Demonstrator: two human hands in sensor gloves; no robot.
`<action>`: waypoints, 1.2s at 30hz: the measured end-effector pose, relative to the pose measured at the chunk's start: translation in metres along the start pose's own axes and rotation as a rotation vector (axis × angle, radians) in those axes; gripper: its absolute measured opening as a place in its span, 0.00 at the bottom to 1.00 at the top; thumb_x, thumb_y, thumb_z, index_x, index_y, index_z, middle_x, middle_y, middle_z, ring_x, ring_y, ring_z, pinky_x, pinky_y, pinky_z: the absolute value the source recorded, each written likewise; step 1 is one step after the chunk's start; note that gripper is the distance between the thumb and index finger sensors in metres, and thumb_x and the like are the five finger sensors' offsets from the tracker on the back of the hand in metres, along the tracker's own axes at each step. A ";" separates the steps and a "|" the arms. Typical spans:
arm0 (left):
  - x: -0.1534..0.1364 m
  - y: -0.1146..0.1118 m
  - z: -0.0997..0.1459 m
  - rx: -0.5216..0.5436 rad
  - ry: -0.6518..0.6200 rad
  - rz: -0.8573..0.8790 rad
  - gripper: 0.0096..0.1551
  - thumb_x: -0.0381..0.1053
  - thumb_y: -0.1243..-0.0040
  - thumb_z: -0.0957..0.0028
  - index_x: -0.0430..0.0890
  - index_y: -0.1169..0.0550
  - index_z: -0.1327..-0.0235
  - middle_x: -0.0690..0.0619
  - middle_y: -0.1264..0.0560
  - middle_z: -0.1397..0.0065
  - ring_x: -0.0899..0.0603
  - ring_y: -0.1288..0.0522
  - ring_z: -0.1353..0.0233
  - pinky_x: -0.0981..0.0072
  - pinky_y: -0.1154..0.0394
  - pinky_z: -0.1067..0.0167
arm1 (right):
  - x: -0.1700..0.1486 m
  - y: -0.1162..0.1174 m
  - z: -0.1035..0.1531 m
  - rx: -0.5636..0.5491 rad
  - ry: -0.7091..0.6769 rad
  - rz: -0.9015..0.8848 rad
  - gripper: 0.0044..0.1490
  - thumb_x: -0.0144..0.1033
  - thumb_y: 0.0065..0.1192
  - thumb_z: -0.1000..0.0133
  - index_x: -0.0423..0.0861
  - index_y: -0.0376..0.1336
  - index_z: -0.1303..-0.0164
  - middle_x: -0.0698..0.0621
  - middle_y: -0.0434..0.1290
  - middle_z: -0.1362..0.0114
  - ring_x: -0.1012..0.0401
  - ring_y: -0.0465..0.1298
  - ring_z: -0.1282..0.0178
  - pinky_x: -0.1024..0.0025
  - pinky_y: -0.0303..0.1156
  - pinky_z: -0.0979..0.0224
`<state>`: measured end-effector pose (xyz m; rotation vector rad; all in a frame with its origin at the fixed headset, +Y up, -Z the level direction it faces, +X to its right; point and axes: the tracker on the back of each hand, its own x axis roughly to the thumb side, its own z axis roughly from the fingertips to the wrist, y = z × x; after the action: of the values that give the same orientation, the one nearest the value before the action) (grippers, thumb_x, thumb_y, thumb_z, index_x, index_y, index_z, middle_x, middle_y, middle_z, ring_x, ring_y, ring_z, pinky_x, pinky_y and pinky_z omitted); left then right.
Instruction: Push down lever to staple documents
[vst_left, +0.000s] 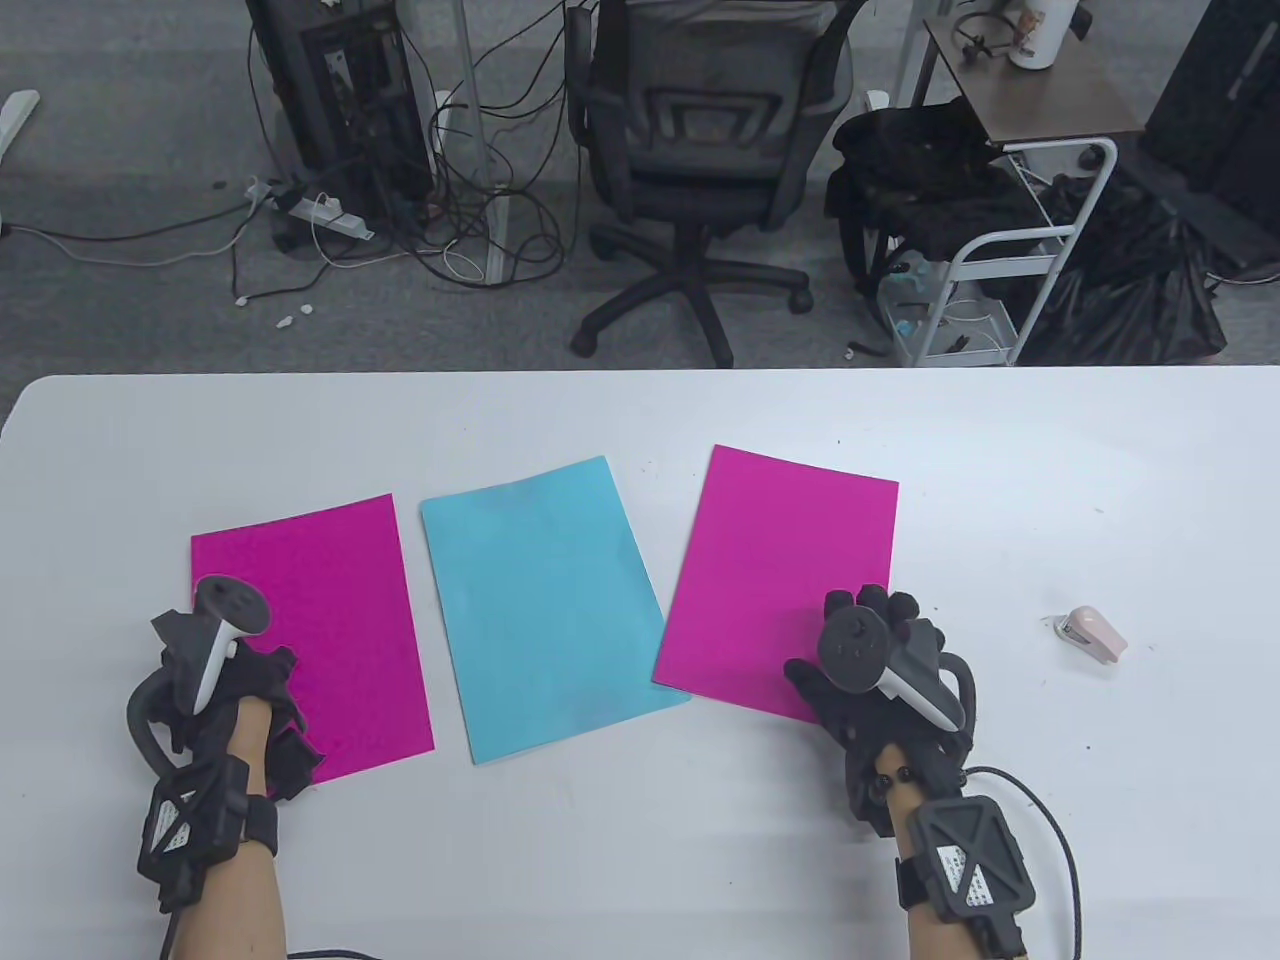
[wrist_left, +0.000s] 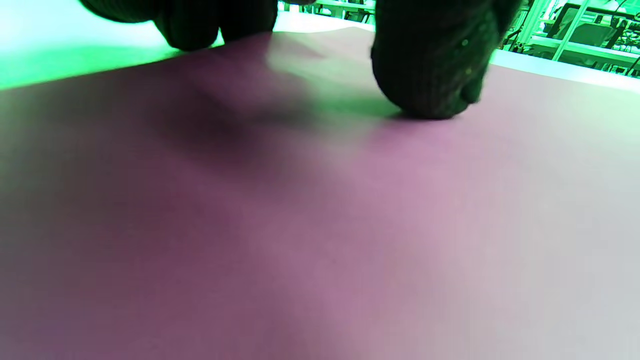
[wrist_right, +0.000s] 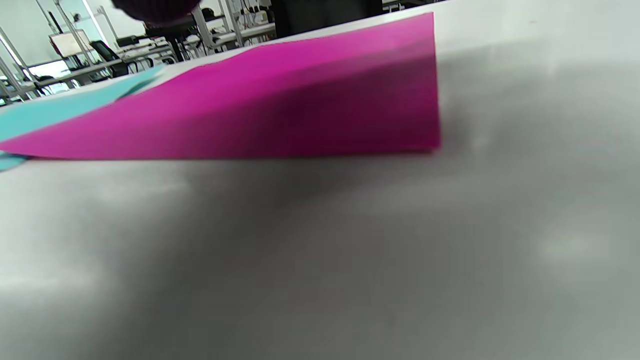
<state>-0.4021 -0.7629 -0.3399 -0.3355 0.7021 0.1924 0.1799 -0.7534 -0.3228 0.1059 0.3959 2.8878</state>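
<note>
Three sheets lie on the white table (vst_left: 640, 850): a magenta sheet at left (vst_left: 330, 610), a light blue sheet in the middle (vst_left: 545, 600), a magenta sheet at right (vst_left: 790, 560). A small pink stapler (vst_left: 1092, 633) lies alone at the far right. My left hand (vst_left: 250, 700) rests on the near left part of the left sheet; the left wrist view shows a fingertip (wrist_left: 430, 85) touching that sheet (wrist_left: 320, 225). My right hand (vst_left: 870, 650) rests with spread fingers on the near right corner of the right sheet (wrist_right: 280, 110). Neither hand holds anything.
An office chair (vst_left: 700, 170), cables, a computer tower (vst_left: 340, 90) and a white cart (vst_left: 1010, 250) stand on the floor beyond the table's far edge. The stapler lies about a hand's width right of my right hand.
</note>
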 end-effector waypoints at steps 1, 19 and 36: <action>0.000 0.000 0.000 0.004 0.003 -0.001 0.62 0.56 0.32 0.46 0.28 0.53 0.16 0.24 0.41 0.16 0.21 0.39 0.21 0.20 0.41 0.30 | -0.001 0.001 -0.001 0.009 0.009 0.006 0.58 0.57 0.42 0.42 0.31 0.32 0.18 0.24 0.29 0.20 0.24 0.33 0.22 0.21 0.37 0.28; 0.013 0.000 0.006 0.045 0.013 -0.066 0.64 0.56 0.28 0.50 0.27 0.49 0.17 0.36 0.30 0.26 0.32 0.28 0.32 0.25 0.31 0.35 | -0.008 0.020 -0.009 0.169 0.111 0.102 0.58 0.57 0.40 0.41 0.30 0.30 0.18 0.24 0.28 0.20 0.25 0.31 0.23 0.22 0.36 0.28; 0.021 0.010 0.024 0.028 -0.094 0.246 0.31 0.49 0.29 0.45 0.42 0.24 0.29 0.47 0.19 0.42 0.41 0.19 0.45 0.34 0.22 0.42 | 0.003 0.022 -0.008 0.231 0.055 0.117 0.57 0.56 0.40 0.41 0.31 0.29 0.19 0.25 0.28 0.20 0.25 0.30 0.23 0.22 0.35 0.28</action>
<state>-0.3742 -0.7436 -0.3389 -0.2108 0.6510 0.4284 0.1719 -0.7751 -0.3241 0.0908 0.7569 2.9522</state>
